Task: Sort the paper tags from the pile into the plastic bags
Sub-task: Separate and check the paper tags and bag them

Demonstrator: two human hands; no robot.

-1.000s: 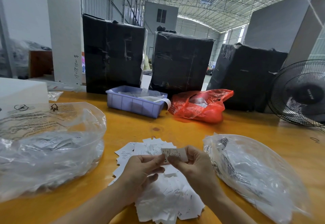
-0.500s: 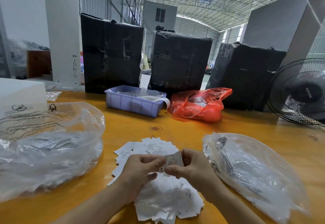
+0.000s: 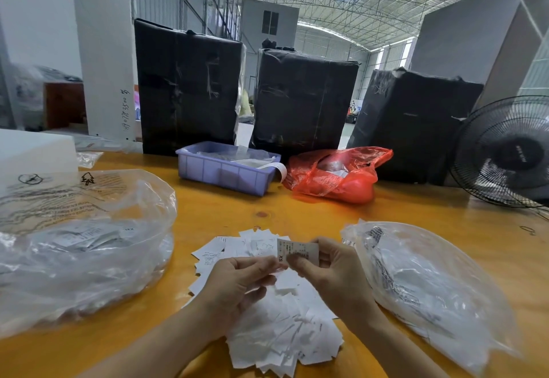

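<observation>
While both hands pinch one tag [image 3: 297,251] above the pile [image 3: 276,327], left hand [image 3: 237,285] and right hand [image 3: 332,276] seem to be reading its size; next likely comes choosing the left bag [image 3: 83,247] or right bag [image 3: 430,294].

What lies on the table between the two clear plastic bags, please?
In the head view, the pile of paper tags lies between the left bag and the right bag; above it, both hands pinch one tag marked XS.
</observation>
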